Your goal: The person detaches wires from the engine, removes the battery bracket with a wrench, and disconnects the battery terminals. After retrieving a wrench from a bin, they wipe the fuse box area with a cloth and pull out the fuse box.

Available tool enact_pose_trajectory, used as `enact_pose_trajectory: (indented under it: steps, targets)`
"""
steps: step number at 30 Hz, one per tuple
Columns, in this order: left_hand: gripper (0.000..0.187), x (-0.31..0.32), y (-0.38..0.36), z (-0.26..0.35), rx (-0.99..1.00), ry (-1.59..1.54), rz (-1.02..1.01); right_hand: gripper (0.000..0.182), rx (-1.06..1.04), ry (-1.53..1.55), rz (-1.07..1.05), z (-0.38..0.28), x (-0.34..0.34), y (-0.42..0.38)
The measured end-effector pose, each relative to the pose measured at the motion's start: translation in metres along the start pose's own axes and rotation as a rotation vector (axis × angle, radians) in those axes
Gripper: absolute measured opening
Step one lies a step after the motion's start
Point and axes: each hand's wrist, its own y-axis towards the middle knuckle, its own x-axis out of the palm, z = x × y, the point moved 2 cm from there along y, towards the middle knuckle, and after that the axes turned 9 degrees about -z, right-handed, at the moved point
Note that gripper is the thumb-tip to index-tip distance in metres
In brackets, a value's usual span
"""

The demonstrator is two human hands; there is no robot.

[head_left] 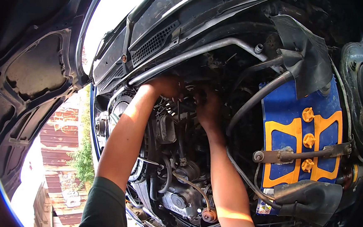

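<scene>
Both my hands are deep in a car's engine bay, in shadow at the back of the engine (180, 196). My left hand (166, 87) is closed, with its fingers curled in front of a metal pipe (185, 57). Close beside it on the right, my right hand (208, 104) has bent fingers pressed together. The fingertips of both hands almost meet among dark hoses and wires. Whatever lies between the fingers is too dark and small to name. A thin rod-like piece (179, 108) shows just below my left fingers.
A blue and yellow battery (283, 107) sits at the right under a metal clamp bar (303, 155), with black flaps (309, 196) at its ends. A thick black hose (255, 99) curves beside it. The raised hood (34, 67) stands at the left. An orange-brown cap (209, 215) is near my right forearm.
</scene>
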Motion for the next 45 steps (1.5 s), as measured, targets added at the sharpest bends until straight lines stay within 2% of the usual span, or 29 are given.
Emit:
enact_pose_trajectory:
  steps: [4, 6, 7, 9, 16, 18, 21, 24, 27, 31, 33, 37, 39, 45]
  targets:
    - [0.027, 0.0, -0.007, 0.003, 0.091, 0.118, 0.079, 0.018, 0.004, 0.126, 0.039, -0.003, 0.0, 0.0]
    - [0.029, -0.001, -0.005, 0.0, 0.132, 0.148, 0.089, 0.018, -0.193, -0.104, 0.07, 0.002, 0.001, 0.001]
    - [0.029, 0.0, -0.002, -0.004, 0.131, 0.146, 0.088, 0.018, -0.192, -0.105, 0.068, 0.005, 0.002, 0.001]
    - [0.031, 0.0, 0.002, -0.005, 0.229, 0.317, 0.124, 0.015, -0.135, -0.048, 0.053, 0.008, 0.005, 0.0]
    - [0.033, -0.002, 0.0, -0.001, 0.207, 0.28, 0.074, 0.015, -0.126, -0.109, -0.007, 0.001, 0.0, 0.0]
    - [0.035, -0.003, -0.005, 0.004, 0.12, 0.209, 0.012, 0.019, -0.033, -0.043, -0.064, -0.001, -0.001, -0.001]
    - [0.037, -0.004, -0.009, 0.011, 0.116, 0.279, 0.012, 0.017, 0.034, -0.028, -0.082, -0.005, 0.0, -0.003]
    - [0.04, -0.005, -0.012, 0.017, 0.04, 0.274, 0.005, 0.015, 0.014, 0.011, -0.101, -0.007, -0.002, -0.001]
    - [0.041, -0.005, -0.013, 0.016, 0.035, 0.205, -0.041, 0.013, 0.101, 0.055, -0.103, -0.011, -0.005, -0.002]
    - [0.04, -0.003, -0.01, 0.01, 0.057, 0.167, -0.029, 0.011, 0.117, 0.146, -0.158, 0.002, -0.002, -0.001]
    - [0.039, -0.002, -0.009, 0.011, 0.057, 0.156, -0.005, 0.01, 0.204, 0.188, -0.168, 0.005, -0.002, 0.001]
    - [0.037, 0.003, -0.01, 0.014, 0.061, 0.186, -0.007, 0.009, 0.196, 0.187, -0.216, 0.008, -0.002, 0.001]
    - [0.035, 0.006, -0.01, 0.016, 0.117, 0.11, 0.02, 0.01, 0.13, 0.042, -0.254, 0.004, -0.006, 0.001]
    - [0.033, 0.004, -0.004, 0.013, 0.153, 0.143, 0.06, 0.01, 0.19, 0.129, -0.258, 0.002, -0.009, 0.002]
